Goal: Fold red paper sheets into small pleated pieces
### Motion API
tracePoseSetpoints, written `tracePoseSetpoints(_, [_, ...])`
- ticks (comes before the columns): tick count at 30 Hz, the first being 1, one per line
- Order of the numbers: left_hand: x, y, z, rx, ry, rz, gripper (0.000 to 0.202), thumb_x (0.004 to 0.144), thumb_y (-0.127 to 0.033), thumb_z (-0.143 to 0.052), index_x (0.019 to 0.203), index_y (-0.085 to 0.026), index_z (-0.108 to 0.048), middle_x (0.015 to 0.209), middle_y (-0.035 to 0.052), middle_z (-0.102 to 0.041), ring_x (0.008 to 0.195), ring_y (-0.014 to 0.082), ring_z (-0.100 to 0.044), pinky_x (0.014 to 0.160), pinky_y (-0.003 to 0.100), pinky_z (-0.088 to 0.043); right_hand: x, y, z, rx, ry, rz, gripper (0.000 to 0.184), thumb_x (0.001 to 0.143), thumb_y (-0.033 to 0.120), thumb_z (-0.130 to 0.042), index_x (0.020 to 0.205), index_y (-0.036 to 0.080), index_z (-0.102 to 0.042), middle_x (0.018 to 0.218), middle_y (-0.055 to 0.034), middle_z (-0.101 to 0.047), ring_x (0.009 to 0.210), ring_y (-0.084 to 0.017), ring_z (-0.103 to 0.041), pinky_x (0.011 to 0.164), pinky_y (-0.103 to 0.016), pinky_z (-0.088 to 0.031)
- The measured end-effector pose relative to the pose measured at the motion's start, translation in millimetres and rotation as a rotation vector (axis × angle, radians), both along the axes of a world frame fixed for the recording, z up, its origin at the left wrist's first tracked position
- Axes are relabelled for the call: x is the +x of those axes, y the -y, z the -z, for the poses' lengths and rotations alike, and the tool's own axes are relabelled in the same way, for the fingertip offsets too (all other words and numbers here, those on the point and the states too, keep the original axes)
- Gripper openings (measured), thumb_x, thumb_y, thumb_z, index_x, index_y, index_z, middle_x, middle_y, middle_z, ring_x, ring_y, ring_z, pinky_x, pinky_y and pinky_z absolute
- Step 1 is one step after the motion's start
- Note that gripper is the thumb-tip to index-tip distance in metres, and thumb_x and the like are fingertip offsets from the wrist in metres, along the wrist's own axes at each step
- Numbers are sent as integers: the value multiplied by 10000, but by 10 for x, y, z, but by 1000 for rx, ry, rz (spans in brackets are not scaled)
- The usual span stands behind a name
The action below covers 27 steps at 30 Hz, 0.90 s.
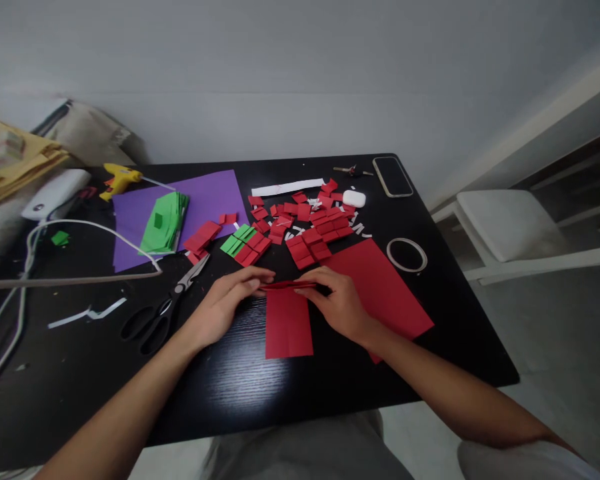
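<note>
A red paper strip lies on the black table in front of me, its far end folded up. My left hand pinches the left end of that fold between thumb and fingers. At the fold's right end, my right hand pinches it too, resting partly over a large red sheet. Just beyond my fingers sit folded red paper pieces and a green-and-red folded piece. Black-handled scissors lie open to the left of my left hand.
Purple paper bears a stack of green paper. Beside it are a yellow glue gun and a white cable. Red and white scraps, a white case, keys, a phone and a ring-shaped coil are farther right.
</note>
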<state>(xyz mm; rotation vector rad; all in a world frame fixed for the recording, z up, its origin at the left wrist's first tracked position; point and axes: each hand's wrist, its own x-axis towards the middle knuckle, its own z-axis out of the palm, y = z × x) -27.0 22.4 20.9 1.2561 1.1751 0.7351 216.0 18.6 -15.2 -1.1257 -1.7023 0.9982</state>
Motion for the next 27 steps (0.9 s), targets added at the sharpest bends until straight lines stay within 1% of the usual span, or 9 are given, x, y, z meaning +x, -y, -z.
tracePoseSetpoints(2, [-42, 3, -16, 208, -135, 93, 356, 883, -300, -712, 1224, -215, -768, 1269, 83, -765, 1150, 277, -710, 1025, 349, -537, -12, -4, 29, 10, 6, 17, 72, 929, 195, -786, 985, 234, -810, 987, -60, -814, 921, -217, -751, 838, -345, -595])
tracePoseSetpoints(3, [-50, 4, -10, 298, -205, 136, 370, 866, -253, -723, 1233, -222, -760, 1267, 79, -762, 1162, 274, -702, 1024, 342, -528, -19, -4, 43, 20, 16, 14, 76, 932, 195, -783, 990, 237, -809, 992, -59, -815, 928, -219, -749, 843, -351, -595])
tracePoseSetpoints(5, [-43, 2, 30, 432, -319, 190, 298, 886, -219, -709, 1180, -216, -765, 1177, 79, -776, 1088, 253, -716, 962, 326, -532, -35, -2, 69, 48, 47, -2, 86, 937, 193, -775, 1000, 242, -807, 1002, -60, -817, 947, -226, -746, 868, -368, -597])
tracePoseSetpoints(7, [-23, -6, 90, 489, -381, 219, 205, 941, -226, -659, 1114, -210, -768, 1076, 78, -783, 994, 230, -725, 892, 314, -532, -50, 1, 93, 78, 99, -21, 101, 936, 176, -764, 1002, 243, -802, 1004, -63, -816, 964, -236, -741, 888, -387, -600])
tracePoseSetpoints(9, [-8, -16, 147, 507, -401, 238, 170, 972, -237, -628, 1071, -206, -762, 1022, 77, -778, 945, 218, -723, 849, 305, -529, -62, 3, 111, 119, 157, -33, 130, 929, 143, -746, 997, 242, -794, 990, -63, -812, 969, -243, -735, 897, -401, -603])
tracePoseSetpoints(11, [-4, -24, 185, 523, -409, 253, 164, 983, -241, -617, 1069, -204, -752, 1012, 77, -769, 932, 213, -717, 837, 300, -526, -67, 5, 117, 166, 198, -42, 172, 919, 107, -721, 1019, 232, -783, 992, -69, -806, 979, -247, -729, 902, -406, -606])
tracePoseSetpoints(14, [-10, -26, 214, 552, -429, 279, 165, 990, -236, -607, 1078, -198, -742, 1011, 78, -757, 926, 209, -705, 836, 299, -521, -60, 5, 110, 203, 203, -72, 231, 916, 84, -683, 1076, 229, -764, 1039, -73, -800, 1002, -242, -733, 913, -398, -609])
tracePoseSetpoints(19, [-16, -25, 250, 552, -441, 286, 149, 979, -219, -614, 1066, -207, -735, 1002, 69, -747, 931, 207, -703, 837, 295, -520, -38, -9, 99, 149, 187, -121, 218, 950, 114, -654, 1076, 252, -765, 1038, -50, -809, 968, -219, -758, 893, -369, -617])
tracePoseSetpoints(27, [-13, -52, 277, 540, -444, 302, 152, 1004, -254, -597, 1071, -193, -719, 1013, 70, -740, 916, 198, -694, 831, 288, -511, -28, -40, 87, 112, 165, -126, 196, 939, 114, -682, 1049, 243, -782, 1011, -48, -822, 938, -214, -770, 879, -357, -617])
